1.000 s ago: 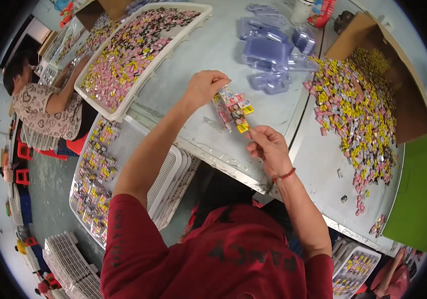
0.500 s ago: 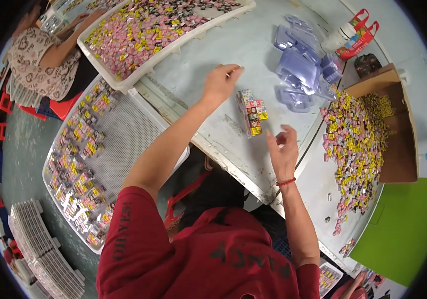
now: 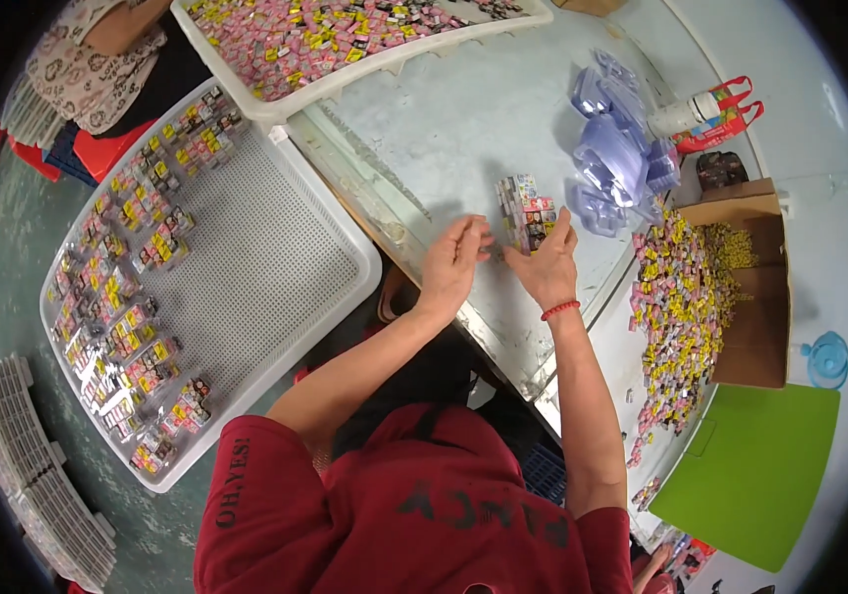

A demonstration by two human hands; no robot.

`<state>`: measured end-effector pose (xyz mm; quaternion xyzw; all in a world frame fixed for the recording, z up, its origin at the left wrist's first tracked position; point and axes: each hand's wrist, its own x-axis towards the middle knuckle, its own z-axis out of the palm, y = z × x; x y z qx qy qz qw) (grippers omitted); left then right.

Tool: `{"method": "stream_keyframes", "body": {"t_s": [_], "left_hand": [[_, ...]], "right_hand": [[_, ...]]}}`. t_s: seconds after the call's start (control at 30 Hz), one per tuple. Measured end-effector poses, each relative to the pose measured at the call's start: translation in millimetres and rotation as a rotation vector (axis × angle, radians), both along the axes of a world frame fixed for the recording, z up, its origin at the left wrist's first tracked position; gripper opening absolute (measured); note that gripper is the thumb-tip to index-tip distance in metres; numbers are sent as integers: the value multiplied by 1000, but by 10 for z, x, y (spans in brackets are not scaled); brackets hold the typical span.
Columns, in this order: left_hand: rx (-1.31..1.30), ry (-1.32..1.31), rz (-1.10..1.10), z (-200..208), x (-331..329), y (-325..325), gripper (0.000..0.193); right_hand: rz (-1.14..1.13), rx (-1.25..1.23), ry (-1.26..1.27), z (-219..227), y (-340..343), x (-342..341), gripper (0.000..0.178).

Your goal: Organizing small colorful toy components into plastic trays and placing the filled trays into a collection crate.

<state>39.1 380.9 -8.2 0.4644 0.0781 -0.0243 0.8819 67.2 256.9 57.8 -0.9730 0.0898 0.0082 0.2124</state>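
A block of small printed cubes (image 3: 526, 206), white, pink, yellow and black, sits on the pale table in what looks like clear plastic. Just left of its near end is my left hand (image 3: 455, 263), empty, its fingers slightly bent and apart. My right hand (image 3: 546, 269) is at the block's near right corner, thumb and fingers spread. It hides part of the near end, and whether it touches the block I cannot tell. A red bead bracelet (image 3: 560, 310) circles my right wrist.
At left, a perforated white tray (image 3: 265, 228) holds several packed blocks. A white bin (image 3: 290, 104) of loose cubes stands at the back. Clear plastic shells (image 3: 607, 158) lie at right, near a heap of loose cubes (image 3: 676, 327) spilling from a cardboard box (image 3: 755, 337). A person's patterned clothing (image 3: 97, 69) shows upper left.
My left hand has come back from beyond the block to its near left side. My right hand has moved up and left to the block's near end. The whole view has shifted.
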Motion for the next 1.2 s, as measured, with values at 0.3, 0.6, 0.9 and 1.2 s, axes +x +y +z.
{"method": "stream_keyframes", "body": {"t_s": [0.3,0.6,0.9,1.2], "left_hand": [[-22,117,-68,21,-68,1,43],[-77,240,-144,172,-1,14,43],[-110,173,-91,71,-33,-39,46],[-31,153,-157,101,39,-5,50]], "right_hand": [[113,5,54,-93,-333,210,97],[117,124,142,-98,-406,247,104],[48,378,-48,-183,-465,141,86],[38,224,-275,-190,-513,-10,72]]}}
